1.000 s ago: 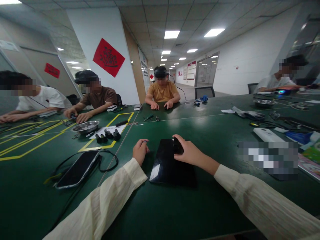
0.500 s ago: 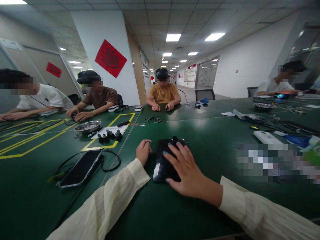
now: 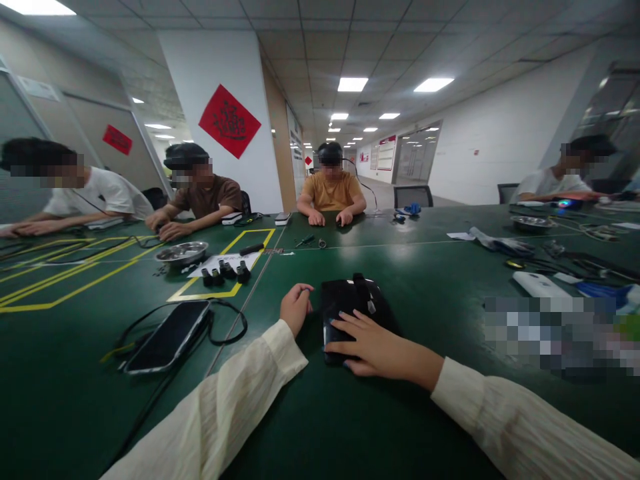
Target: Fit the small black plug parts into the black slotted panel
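On the green table in front of me lies a flat, glossy black pouch (image 3: 350, 293) with a short dark strap and a small shiny piece near its top edge. My right hand (image 3: 373, 343) rests flat over its lower part, fingers stretched out and slightly spread, gripping nothing. Just left of the pouch, my left hand (image 3: 297, 310) sits on the table with its fingers curled in. I see nothing between those fingers, and a small gap separates them from the pouch.
A phone (image 3: 167, 337) with a looped black cable lies to the left. Beyond it are black cylindrical parts (image 3: 226, 272), a sheet of paper and a metal bowl (image 3: 181, 253). A white device (image 3: 540, 285) and bags lie right. Several people sit around the table (image 3: 280, 413).
My right hand has slid down the pouch toward me, uncovering its strap and shiny piece. The view has shifted slightly. My left hand keeps its curled pose.
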Tool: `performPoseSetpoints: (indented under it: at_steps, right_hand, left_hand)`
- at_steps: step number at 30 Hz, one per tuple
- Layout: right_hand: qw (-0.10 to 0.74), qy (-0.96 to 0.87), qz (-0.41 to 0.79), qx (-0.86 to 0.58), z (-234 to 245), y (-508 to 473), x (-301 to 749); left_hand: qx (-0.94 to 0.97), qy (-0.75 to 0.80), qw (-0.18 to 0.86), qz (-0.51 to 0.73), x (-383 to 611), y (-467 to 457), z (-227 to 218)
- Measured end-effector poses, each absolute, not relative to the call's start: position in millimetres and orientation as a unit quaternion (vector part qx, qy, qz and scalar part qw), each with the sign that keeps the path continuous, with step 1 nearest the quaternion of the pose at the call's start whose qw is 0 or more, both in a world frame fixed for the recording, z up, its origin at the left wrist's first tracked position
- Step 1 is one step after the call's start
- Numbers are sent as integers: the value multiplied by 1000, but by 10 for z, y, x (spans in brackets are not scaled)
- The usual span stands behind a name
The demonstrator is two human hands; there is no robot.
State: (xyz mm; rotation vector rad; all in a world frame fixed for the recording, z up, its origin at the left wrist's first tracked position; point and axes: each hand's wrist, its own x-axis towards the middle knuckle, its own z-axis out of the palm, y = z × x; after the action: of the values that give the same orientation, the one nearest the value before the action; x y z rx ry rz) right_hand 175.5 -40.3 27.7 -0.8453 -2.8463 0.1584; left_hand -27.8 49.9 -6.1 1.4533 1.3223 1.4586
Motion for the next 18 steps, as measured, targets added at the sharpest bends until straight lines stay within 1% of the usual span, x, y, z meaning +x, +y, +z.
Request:
performPoseSetpoints:
  at_steps: [5,12,18]
  right_hand:
    - [95,-921,61,-373,278,-457,1637]
    - [100,-882,27,-460,109,-461,1331]
    - [85,-850,17,-520,82,-217,1522]
  left_hand:
    - [562,509,340,556,-284,505,-69]
    - [570,506,348,545,-291,515,-83]
    - [570,517,350,534,-278,476,-29]
